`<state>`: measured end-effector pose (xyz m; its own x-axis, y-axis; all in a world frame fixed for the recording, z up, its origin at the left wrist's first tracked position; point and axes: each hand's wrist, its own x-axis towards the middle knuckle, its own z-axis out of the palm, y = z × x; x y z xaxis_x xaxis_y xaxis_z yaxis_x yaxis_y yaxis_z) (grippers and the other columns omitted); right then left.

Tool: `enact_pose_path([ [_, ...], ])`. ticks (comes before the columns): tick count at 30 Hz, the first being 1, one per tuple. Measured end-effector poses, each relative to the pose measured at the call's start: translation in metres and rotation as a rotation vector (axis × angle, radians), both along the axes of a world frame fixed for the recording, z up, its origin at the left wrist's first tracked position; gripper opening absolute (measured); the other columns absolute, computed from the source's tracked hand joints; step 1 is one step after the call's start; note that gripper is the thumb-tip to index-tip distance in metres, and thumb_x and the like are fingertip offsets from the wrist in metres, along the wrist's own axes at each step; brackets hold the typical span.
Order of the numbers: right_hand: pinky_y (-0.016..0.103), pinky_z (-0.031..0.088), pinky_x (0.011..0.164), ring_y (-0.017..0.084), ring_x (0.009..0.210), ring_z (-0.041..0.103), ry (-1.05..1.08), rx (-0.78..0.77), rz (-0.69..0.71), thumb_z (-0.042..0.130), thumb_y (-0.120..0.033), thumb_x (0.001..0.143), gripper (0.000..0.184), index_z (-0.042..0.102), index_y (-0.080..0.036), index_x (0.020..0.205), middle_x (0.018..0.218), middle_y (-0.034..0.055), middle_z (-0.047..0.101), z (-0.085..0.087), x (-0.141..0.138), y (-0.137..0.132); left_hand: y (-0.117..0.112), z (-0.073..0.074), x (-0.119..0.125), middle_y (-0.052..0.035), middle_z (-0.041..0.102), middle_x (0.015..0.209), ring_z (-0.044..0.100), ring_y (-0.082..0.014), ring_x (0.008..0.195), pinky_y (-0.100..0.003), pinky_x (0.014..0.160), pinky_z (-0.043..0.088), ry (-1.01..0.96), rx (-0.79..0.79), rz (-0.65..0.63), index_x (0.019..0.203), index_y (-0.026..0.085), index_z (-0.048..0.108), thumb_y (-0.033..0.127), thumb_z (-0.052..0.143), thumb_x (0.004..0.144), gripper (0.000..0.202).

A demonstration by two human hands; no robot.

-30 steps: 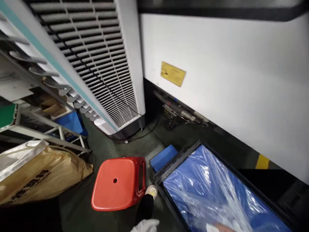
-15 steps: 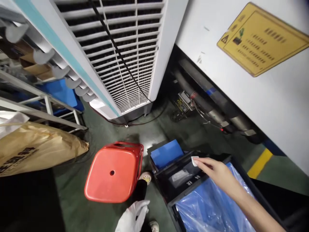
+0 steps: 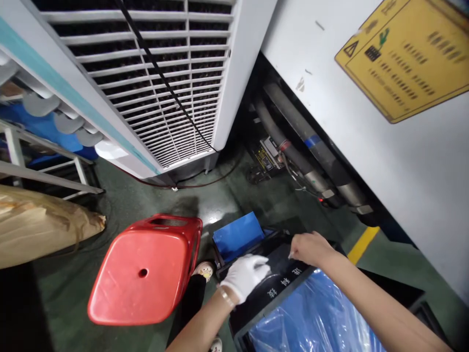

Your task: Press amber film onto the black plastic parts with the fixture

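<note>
My left hand (image 3: 245,276), in a white glove, rests at the label pocket on the side of a black crate (image 3: 242,313). Its fingers are a little apart, and the clear pocket (image 3: 273,277) shows just beyond them. My bare right hand (image 3: 311,248) is closed at the right part of that same side, above the white lettering. A small white label (image 3: 291,255) is pinched in its fingertips, mostly hidden by the fingers. Blue plastic lining (image 3: 311,318) fills the crate.
A red stool (image 3: 139,274) stands left of the crate. Behind the crate is a blue bin (image 3: 240,237). A white air cooler (image 3: 176,93) with a hanging black cord stands ahead; a white machine (image 3: 304,44) with thick hoses (image 3: 315,142) is at right. A brown paper sack (image 3: 44,220) lies left.
My left hand has risen from near my feet to the crate's pocket. My right hand has lowered the white label against the crate side. The view has shifted slightly to the right.
</note>
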<state>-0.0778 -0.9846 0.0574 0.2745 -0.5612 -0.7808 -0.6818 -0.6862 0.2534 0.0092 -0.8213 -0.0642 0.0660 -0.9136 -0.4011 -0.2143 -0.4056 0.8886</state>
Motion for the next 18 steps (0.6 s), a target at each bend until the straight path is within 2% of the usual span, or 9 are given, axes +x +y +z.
enact_pose_path([
  [3,0.045,0.046,0.097,0.027,0.109,0.066,0.101,0.022,0.007,0.065,-0.013,0.081,0.016,0.072,-0.014,0.095,0.109,0.0119,0.075,-0.004,0.007,0.002,-0.056,0.002,-0.023,-0.0058,0.075,0.107,0.069,-0.0271,0.102,-0.035,0.091,0.054,-0.064,0.035,-0.122,0.109,0.025,0.072,0.046,0.067,0.077,0.038],
  [6,0.046,0.048,0.098,0.023,0.108,0.066,0.149,0.012,0.007,0.062,-0.022,0.088,0.015,0.069,-0.013,0.099,0.109,0.0088,0.074,-0.015,0.008,0.005,-0.082,0.002,-0.032,-0.0118,0.077,0.096,0.071,-0.0304,0.097,-0.042,0.085,0.056,-0.158,0.101,-0.184,0.097,0.02,0.075,0.033,0.065,0.08,0.024],
  [8,0.046,0.048,0.1,0.023,0.11,0.064,0.159,0.004,-0.001,0.059,-0.026,0.092,0.019,0.067,-0.013,0.103,0.112,0.0087,0.072,-0.025,0.008,0.009,-0.087,0.001,-0.03,-0.0119,0.076,0.096,0.07,-0.0277,0.097,-0.045,0.087,0.055,-0.216,0.126,-0.193,0.096,0.017,0.073,0.029,0.063,0.084,0.02],
  [13,0.052,0.043,0.105,0.027,0.126,0.053,0.169,0.017,-0.073,0.061,-0.03,0.091,0.029,0.062,-0.015,0.115,0.132,0.0105,0.061,-0.046,0.004,0.016,-0.088,0.003,-0.018,-0.007,0.075,0.096,0.069,-0.0219,0.095,-0.045,0.089,0.054,-0.255,0.107,-0.173,0.096,0.016,0.07,0.041,0.061,0.088,0.027],
  [15,0.052,0.044,0.104,0.027,0.125,0.053,0.166,0.028,-0.112,0.062,-0.03,0.09,0.03,0.062,-0.015,0.116,0.135,0.0104,0.058,-0.048,0.001,0.013,-0.088,0.005,-0.012,-0.0072,0.075,0.095,0.07,-0.0214,0.093,-0.043,0.088,0.054,-0.241,0.085,-0.14,0.094,0.016,0.071,0.037,0.059,0.089,0.025],
  [18,0.052,0.045,0.103,0.027,0.122,0.055,0.115,0.014,-0.133,0.062,-0.029,0.09,0.027,0.063,-0.015,0.113,0.131,0.01,0.061,-0.042,-0.004,0.008,-0.081,0.01,0.003,-0.0045,0.075,0.103,0.068,-0.018,0.098,-0.033,0.092,0.051,-0.19,0.01,-0.064,0.097,0.022,0.071,0.032,0.048,0.093,0.026],
])
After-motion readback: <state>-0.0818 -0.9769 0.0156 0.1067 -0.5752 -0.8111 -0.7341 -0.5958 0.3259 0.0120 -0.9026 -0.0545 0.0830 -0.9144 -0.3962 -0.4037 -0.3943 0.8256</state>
